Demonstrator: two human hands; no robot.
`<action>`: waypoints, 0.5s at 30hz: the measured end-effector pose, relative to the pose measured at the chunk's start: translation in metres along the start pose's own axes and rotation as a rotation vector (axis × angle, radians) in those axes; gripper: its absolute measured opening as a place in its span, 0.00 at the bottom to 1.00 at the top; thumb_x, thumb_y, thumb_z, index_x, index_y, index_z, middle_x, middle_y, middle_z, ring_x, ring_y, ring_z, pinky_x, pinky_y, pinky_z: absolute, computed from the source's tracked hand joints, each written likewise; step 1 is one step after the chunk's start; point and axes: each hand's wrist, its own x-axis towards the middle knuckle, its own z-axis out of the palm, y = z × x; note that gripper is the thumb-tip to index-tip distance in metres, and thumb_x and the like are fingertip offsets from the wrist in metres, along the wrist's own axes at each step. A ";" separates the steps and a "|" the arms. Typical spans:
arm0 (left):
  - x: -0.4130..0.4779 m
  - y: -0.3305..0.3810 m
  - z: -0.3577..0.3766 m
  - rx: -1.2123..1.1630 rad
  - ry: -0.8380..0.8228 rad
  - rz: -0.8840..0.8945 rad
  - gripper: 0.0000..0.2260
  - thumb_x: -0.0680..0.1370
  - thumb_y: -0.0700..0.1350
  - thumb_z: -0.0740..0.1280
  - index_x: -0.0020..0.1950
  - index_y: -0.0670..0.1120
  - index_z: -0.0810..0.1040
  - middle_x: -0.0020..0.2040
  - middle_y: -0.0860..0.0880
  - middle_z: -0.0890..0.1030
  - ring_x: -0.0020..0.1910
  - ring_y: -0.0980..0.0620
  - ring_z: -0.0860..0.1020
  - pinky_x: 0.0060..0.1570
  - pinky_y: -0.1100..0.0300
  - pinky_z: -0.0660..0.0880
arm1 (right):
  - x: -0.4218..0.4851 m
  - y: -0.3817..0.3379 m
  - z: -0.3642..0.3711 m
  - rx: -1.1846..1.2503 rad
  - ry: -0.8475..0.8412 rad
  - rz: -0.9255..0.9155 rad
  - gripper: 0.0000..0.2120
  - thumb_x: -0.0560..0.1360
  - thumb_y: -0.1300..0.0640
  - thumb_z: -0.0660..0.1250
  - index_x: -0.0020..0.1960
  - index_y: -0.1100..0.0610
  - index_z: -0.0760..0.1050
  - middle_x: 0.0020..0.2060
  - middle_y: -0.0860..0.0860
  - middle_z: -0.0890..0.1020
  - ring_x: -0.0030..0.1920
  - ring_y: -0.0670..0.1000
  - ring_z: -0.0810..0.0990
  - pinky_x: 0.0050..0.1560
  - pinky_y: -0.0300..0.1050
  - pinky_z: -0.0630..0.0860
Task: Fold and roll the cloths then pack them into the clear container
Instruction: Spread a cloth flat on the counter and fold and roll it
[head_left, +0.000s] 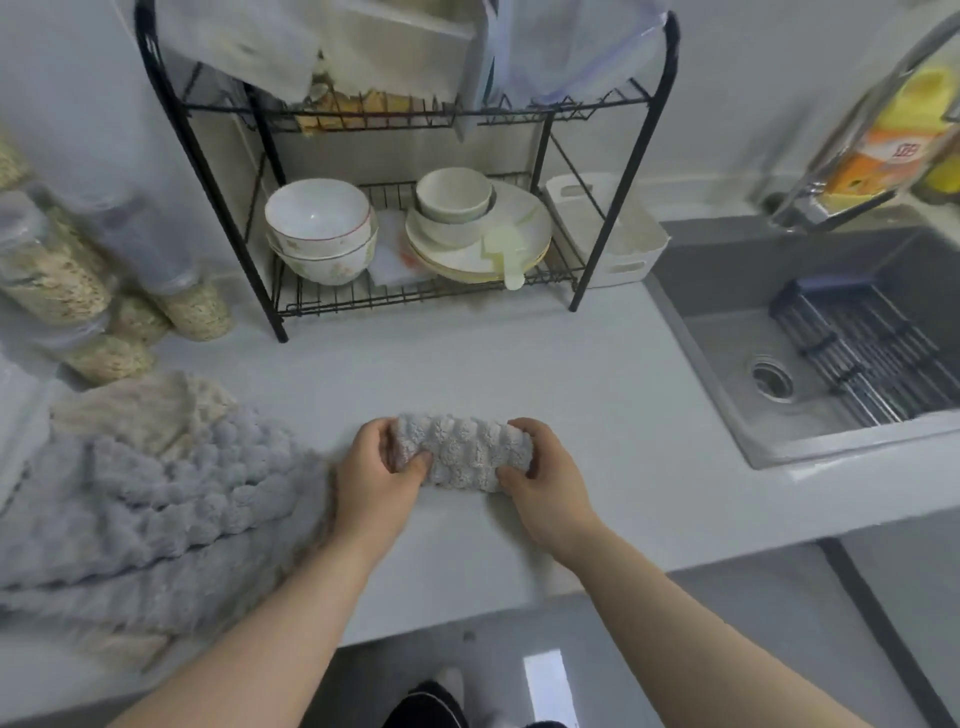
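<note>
Both bare forearms come in from the bottom edge and draw together toward the middle, the left from the lower left and the right from the lower right. The left grip (376, 470) curls round the left end of the cloth (462, 449), fingers over the far side and thumb on the near face. The right grip (548, 486) mirrors it at the right end. Both wrists are nearly straight, with the backs of the hands up.

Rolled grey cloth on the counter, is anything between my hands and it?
Nothing visible. The left hand and right hand each grip one end of the rolled grey cloth, which lies on the counter.
</note>
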 end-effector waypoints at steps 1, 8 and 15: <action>0.001 0.005 -0.001 -0.004 -0.017 -0.036 0.16 0.73 0.34 0.72 0.48 0.54 0.73 0.45 0.55 0.80 0.43 0.62 0.78 0.45 0.67 0.73 | 0.000 -0.004 0.001 0.021 0.002 0.054 0.20 0.73 0.66 0.65 0.57 0.44 0.70 0.48 0.40 0.78 0.49 0.43 0.77 0.46 0.31 0.71; 0.011 0.037 -0.016 -0.024 -0.183 -0.260 0.06 0.69 0.47 0.74 0.44 0.49 0.80 0.43 0.50 0.85 0.49 0.45 0.82 0.52 0.46 0.77 | -0.009 -0.048 -0.019 0.327 0.033 0.306 0.17 0.74 0.71 0.63 0.55 0.51 0.75 0.50 0.55 0.81 0.43 0.50 0.81 0.42 0.39 0.80; -0.007 0.109 0.021 -0.246 -0.381 -0.218 0.04 0.76 0.38 0.70 0.50 0.43 0.80 0.50 0.42 0.84 0.52 0.40 0.82 0.55 0.43 0.78 | -0.052 -0.080 -0.107 0.467 0.200 0.255 0.19 0.74 0.68 0.67 0.59 0.49 0.76 0.54 0.58 0.81 0.48 0.57 0.82 0.49 0.50 0.82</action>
